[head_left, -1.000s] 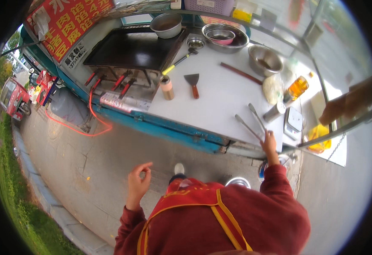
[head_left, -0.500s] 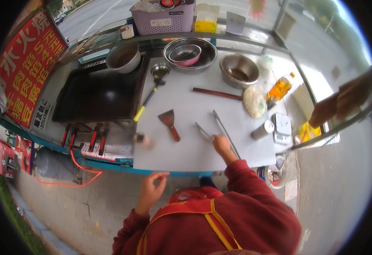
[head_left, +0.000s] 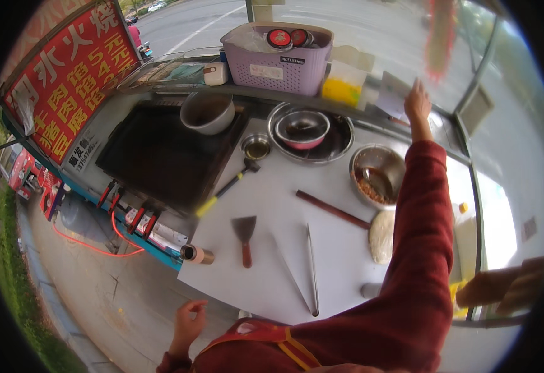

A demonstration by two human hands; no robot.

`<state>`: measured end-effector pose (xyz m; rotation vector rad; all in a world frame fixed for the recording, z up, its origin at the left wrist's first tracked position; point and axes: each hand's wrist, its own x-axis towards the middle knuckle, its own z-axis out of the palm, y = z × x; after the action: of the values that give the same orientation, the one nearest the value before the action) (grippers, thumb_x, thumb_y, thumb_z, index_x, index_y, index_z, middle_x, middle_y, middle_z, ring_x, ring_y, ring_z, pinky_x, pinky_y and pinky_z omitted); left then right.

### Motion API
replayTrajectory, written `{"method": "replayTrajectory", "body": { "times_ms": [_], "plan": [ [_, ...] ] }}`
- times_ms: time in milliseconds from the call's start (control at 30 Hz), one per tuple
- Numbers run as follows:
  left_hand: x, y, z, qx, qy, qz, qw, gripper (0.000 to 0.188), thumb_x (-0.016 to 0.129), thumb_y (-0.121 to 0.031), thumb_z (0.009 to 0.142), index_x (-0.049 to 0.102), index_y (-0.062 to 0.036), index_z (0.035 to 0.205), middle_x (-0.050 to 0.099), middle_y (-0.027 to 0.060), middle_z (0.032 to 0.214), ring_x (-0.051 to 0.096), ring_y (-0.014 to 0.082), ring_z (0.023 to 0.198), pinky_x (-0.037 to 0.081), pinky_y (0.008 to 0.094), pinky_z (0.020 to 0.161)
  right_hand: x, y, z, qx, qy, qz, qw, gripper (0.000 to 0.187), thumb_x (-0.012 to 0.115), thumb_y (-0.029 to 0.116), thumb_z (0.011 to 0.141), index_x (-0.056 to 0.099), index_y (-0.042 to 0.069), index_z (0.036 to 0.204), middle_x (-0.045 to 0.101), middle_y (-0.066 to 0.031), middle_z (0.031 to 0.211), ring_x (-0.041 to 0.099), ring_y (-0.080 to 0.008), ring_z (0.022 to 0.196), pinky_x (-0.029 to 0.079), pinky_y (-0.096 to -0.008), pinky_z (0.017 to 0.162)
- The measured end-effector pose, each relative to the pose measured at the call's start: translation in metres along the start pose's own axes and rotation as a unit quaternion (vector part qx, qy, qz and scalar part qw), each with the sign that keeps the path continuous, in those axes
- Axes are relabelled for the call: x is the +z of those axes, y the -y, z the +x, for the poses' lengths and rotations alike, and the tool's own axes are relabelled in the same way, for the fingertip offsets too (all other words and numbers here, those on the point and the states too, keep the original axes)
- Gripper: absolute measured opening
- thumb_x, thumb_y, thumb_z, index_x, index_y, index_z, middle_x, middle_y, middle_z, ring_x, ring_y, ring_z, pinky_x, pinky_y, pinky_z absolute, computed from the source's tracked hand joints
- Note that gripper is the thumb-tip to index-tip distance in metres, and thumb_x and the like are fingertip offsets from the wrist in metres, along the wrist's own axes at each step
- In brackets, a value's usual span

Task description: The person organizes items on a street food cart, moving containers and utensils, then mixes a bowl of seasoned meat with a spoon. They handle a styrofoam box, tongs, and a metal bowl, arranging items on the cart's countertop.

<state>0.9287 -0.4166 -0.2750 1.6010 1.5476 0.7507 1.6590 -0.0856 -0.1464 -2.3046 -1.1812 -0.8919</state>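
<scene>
My right hand [head_left: 417, 104] is stretched far out over the back shelf, fingers extended, beside a grey-white upright panel [head_left: 394, 93]; I cannot make out contact with it. Low on the left, my left hand [head_left: 188, 322] hangs in front of the counter, fingers loosely bent and nothing seen in it. Metal tongs [head_left: 313, 283] lie spread on the white counter [head_left: 272, 186], touched by neither hand. Left of them rests a scraper [head_left: 245, 239] with a reddish handle. A dark red rolling stick [head_left: 333, 209] ends against pale dough [head_left: 382, 237], partly behind my right sleeve.
A black griddle [head_left: 160, 155] carries a grey pot [head_left: 207, 113] at its back corner. Nested bowls [head_left: 343, 146], a bowl of brown filling [head_left: 377, 176], a small oil cup [head_left: 257, 147], a yellow-handled tool [head_left: 227, 186] and a brown tumbler [head_left: 197, 253] surround the tongs. A purple basket [head_left: 278, 68] stands behind.
My right hand has let go of the tongs and reached forward and right to the back shelf. My left hand has shifted left and down in view. The whole view has turned.
</scene>
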Motion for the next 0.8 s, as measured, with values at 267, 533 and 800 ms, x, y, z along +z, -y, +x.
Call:
{"method": "replayTrajectory", "body": {
  "times_ms": [267, 533, 800],
  "plan": [
    [0.008, -0.022, -0.005, -0.087, -0.052, -0.024, 0.995, 0.020, 0.060, -0.001, 0.080, 0.069, -0.0001, 0.098, 0.069, 0.0082, 0.081, 0.063, 0.0124, 0.074, 0.050, 0.0265, 0.071, 0.025, -0.001, 0.073, -0.007, -0.036, 0.047, 0.998, 0.022, 0.048, 0.027, 0.091, 0.064, 0.011, 0.089, 0.067, -0.0191, 0.091, 0.065, -0.0388, 0.087, 0.050, -0.0500, 0.074],
    [0.014, -0.041, -0.009, -0.110, -0.101, -0.020, 0.989, 0.020, 0.060, -0.001, 0.081, 0.070, -0.0009, 0.098, 0.069, 0.0074, 0.080, 0.064, 0.0119, 0.074, 0.050, 0.0263, 0.070, -0.046, 0.214, 0.124, -0.173, -0.209, 0.312, 0.911, 0.020, 0.047, 0.019, 0.091, 0.064, 0.014, 0.098, 0.067, -0.0148, 0.089, 0.065, -0.0351, 0.082, 0.051, -0.0468, 0.070],
    [0.016, -0.033, -0.047, -0.237, -0.107, -0.162, 0.952, 0.025, 0.059, 0.000, 0.081, 0.069, -0.0001, 0.104, 0.066, 0.0053, 0.081, 0.059, 0.0107, 0.072, 0.047, 0.0240, 0.067, -0.049, 0.353, 0.082, -0.182, 0.106, 0.202, 0.957, 0.029, 0.049, 0.011, 0.089, 0.061, 0.004, 0.114, 0.059, -0.0169, 0.123, 0.063, -0.0306, 0.107, 0.054, -0.0384, 0.086]
  ]
}}
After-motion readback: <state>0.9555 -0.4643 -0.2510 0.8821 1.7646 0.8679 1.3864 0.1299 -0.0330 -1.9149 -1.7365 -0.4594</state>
